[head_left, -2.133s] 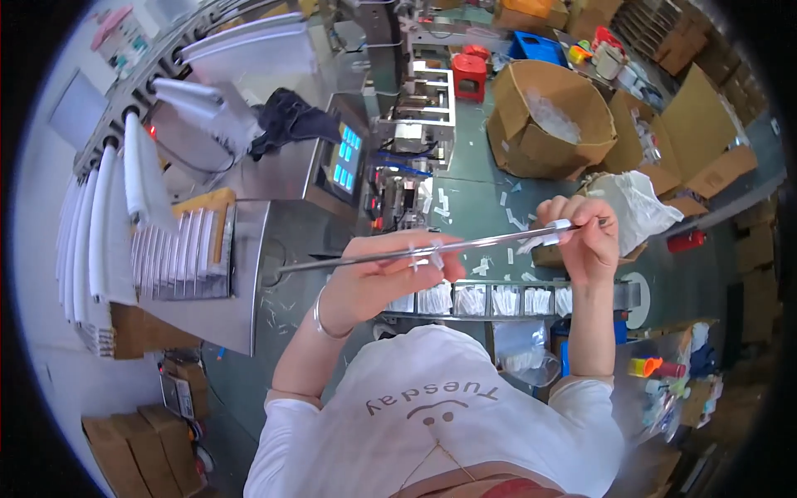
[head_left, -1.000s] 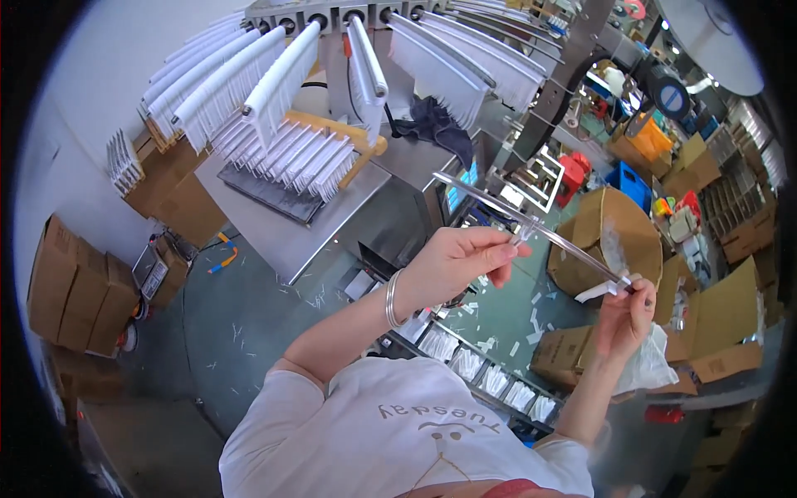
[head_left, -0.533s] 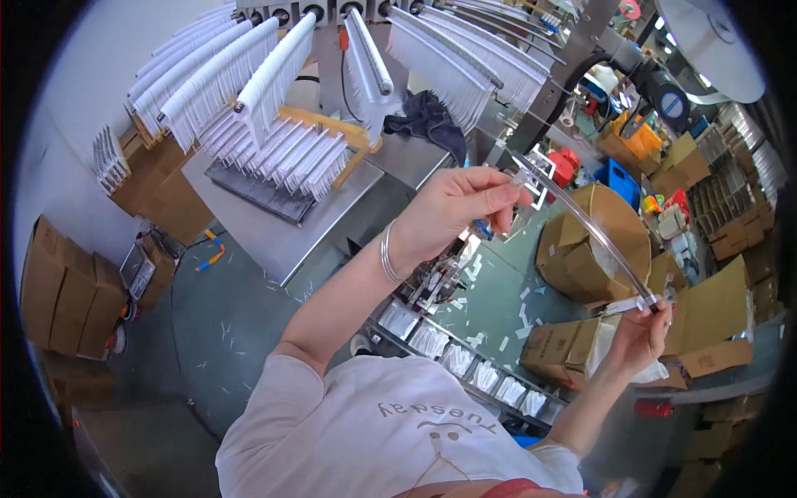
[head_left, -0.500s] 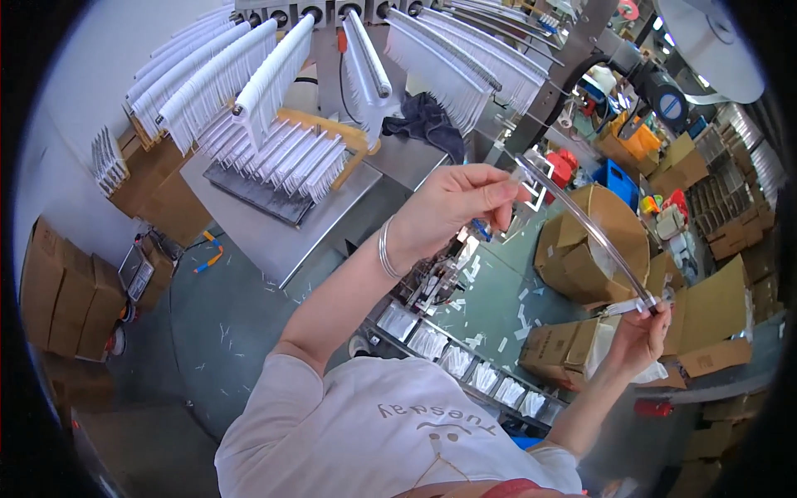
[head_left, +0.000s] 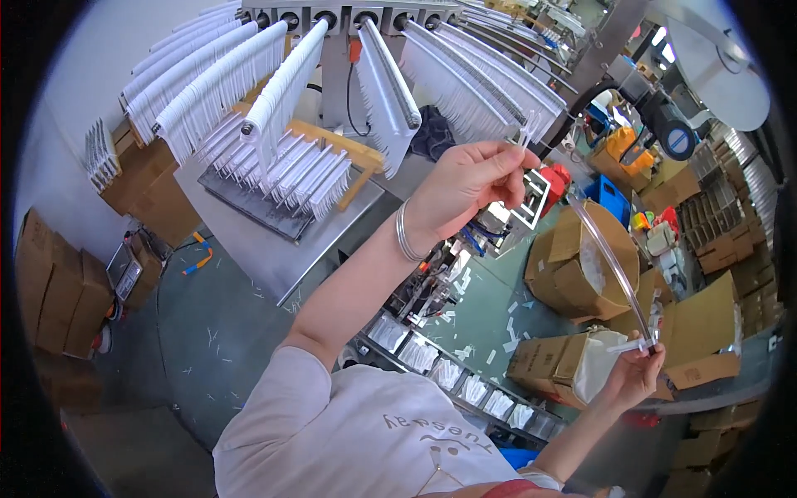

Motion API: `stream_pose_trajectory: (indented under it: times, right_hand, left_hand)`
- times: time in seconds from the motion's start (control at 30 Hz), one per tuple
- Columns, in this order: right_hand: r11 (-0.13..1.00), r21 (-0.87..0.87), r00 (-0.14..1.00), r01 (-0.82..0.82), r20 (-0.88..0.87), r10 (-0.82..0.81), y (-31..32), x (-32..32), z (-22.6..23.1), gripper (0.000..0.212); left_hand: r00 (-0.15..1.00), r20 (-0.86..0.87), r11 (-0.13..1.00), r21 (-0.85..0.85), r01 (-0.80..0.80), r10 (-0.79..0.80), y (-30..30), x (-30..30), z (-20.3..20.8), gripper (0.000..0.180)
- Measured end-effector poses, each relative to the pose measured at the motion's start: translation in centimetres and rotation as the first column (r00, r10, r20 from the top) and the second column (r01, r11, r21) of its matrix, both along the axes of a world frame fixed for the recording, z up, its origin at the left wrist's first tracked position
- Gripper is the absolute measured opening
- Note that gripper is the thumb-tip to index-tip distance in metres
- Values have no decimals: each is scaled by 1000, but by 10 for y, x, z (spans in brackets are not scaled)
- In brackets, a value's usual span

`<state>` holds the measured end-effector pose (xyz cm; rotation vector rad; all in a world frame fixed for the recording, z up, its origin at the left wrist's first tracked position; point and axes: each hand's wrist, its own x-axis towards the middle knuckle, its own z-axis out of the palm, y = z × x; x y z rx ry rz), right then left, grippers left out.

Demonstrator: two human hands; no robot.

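My left hand (head_left: 481,178), raised at centre, pinches a small bundle of thin whitish strips (head_left: 527,129) between thumb and fingers. Their tips stick up beside the hanging rows of white strips. At the right, my right hand (head_left: 635,378) is closed around the lower end of a long, shiny rod (head_left: 610,257), either metal or clear plastic. The rod slants up and to the left, its upper end free and apart from my left hand. Near my right fingers a small white piece (head_left: 635,344) lies across the rod's lower end.
Ahead, a rack (head_left: 349,18) carries several rods hung with white strips (head_left: 282,87). Below it stands a metal table (head_left: 278,261) with a loaded wooden frame (head_left: 349,149). A row of bins (head_left: 448,373) runs near my body. Open cardboard boxes (head_left: 573,270) stand at the right.
The rod's upper end has come away from my left hand, and my right hand has dropped slightly. My left hand has shifted up toward the hanging strips with the whitish strips in it.
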<state>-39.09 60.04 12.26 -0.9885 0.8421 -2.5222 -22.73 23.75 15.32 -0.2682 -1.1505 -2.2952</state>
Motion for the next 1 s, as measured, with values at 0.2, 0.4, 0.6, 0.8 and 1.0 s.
stream_pose_trajectory:
  times: [0.2,0.4,0.6,0.8,1.0]
  right_hand:
    - [1000,-10,999,-4,39,5,-1,7,2,23]
    - [1000,-22,999,-2,46,3,-2,12,4,21]
    - [1000,2,999,19,41,-19,-1,12,1,21]
    - [999,-14,997,-31,75,32,-9,16,5,21]
    - [1000,7,999,-15,45,14,-12,14,5,19]
  left_hand:
    - [997,-30,995,74,68,-66,-4,-4,-5,28]
    - [990,-83,987,99,126,-118,-12,-8,-11,25]
    - [993,-30,987,104,120,-118,-13,-5,-14,25]
    - [990,-39,979,148,141,-136,-14,-3,-12,26]
    - [984,-68,973,157,171,-162,-16,-4,-14,26]
